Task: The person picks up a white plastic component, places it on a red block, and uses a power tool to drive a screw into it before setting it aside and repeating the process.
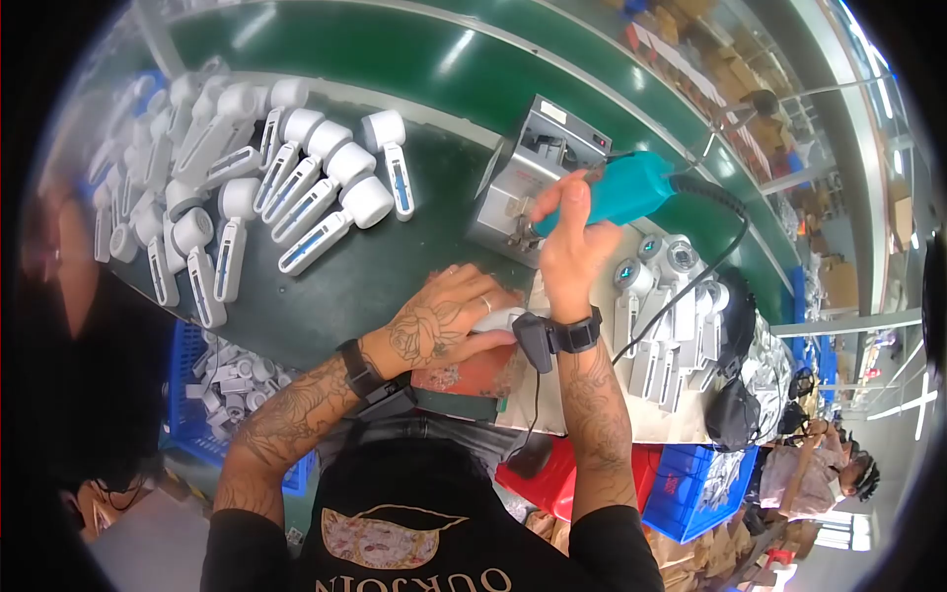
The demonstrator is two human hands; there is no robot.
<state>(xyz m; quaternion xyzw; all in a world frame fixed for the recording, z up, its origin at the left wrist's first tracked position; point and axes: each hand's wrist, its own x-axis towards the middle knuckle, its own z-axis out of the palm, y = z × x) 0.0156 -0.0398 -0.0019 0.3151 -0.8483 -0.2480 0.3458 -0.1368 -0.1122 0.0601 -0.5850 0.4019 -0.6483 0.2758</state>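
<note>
My right hand [577, 237] is closed round a teal electric screwdriver [631, 189]. Its tip is at the front of a grey metal screw feeder [508, 192], though my fingers partly cover that spot. Lower down, my left hand [449, 314] grips a white round-headed device [501, 320] above a reddish work pad [464, 380]. Most of that device is hidden under my fingers and behind the wrist unit. Left of the feeder lie several white round-headed devices [321, 235] with long handles and blue strips.
More white devices [671, 326] lie on a pale sheet at right, under the black screwdriver cable [691, 286]. Blue crates [187, 385] [691, 483] stand below the table on both sides. A co-worker's arm [69, 257] is at far left; another person [804, 469] sits far right.
</note>
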